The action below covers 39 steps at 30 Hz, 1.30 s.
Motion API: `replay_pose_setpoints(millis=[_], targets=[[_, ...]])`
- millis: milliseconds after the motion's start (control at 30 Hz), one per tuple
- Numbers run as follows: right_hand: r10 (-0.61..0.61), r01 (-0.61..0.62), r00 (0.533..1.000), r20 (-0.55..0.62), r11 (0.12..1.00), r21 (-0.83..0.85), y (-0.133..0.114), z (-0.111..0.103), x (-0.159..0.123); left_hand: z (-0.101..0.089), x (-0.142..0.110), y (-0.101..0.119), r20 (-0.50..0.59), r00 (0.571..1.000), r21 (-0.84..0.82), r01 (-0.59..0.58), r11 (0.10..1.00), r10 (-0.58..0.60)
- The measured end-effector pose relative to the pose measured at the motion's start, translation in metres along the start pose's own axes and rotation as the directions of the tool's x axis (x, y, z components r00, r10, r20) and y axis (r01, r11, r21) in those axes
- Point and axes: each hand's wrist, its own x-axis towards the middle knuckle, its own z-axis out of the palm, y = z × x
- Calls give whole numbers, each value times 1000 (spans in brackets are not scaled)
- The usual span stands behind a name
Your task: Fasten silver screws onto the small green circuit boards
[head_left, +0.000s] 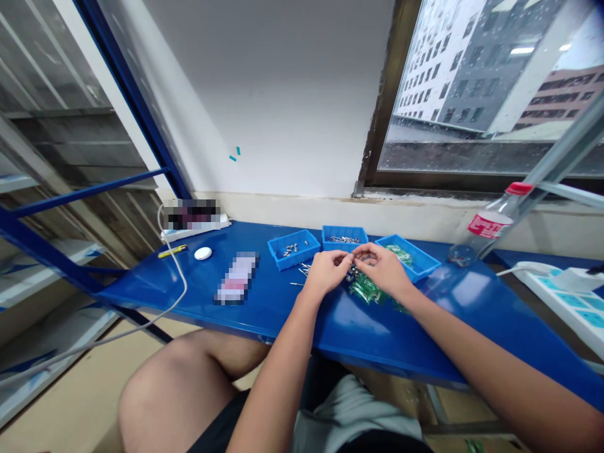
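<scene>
My left hand (329,272) and my right hand (380,269) meet over the blue table, fingertips pinched close together. Whatever sits between the fingers is too small and covered to make out. Below and between the hands lies a pile of small green packets (367,290), with some dark and shiny bits at its upper edge. Beside my left hand, several thin metal pins (304,269) lie loose on the table. Just beyond the hands stand a blue bin with small metal parts (293,249), a blue bin with metal pins (344,238) and a blue bin with green packets (406,257).
On the left are a blurred-out phone-shaped object (237,278), a white oval object (202,253), a yellow cutter (172,251) and a cable (182,286). A plastic bottle with a red cap (491,225) stands back right, near a white power strip (566,302).
</scene>
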Motion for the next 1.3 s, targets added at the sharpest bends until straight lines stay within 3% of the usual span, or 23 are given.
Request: replay_pose_setpoints(millis=[167,433,833,1033,1300], targets=[[-43,44,999,31,998,-34,-2,0,-1,1,2,-6,-38,999,-28,0,1000,-1],[27,-27,1000,-3,998,58,6,2,0,4,4,-11,-58,998,-54,-6,998,3],[28,-11,996,-80,978,208,7,7,-2,9,8,-19,-68,997,-441,7,897,-41],[-16,30,998,-53,961,275,1,9,-6,5,10,-18,-160,984,-446,-3,895,-77],[-19,39,994,-105,982,187,-6,8,-4,6,10,-17,-266,964,-389,-91,917,-17]])
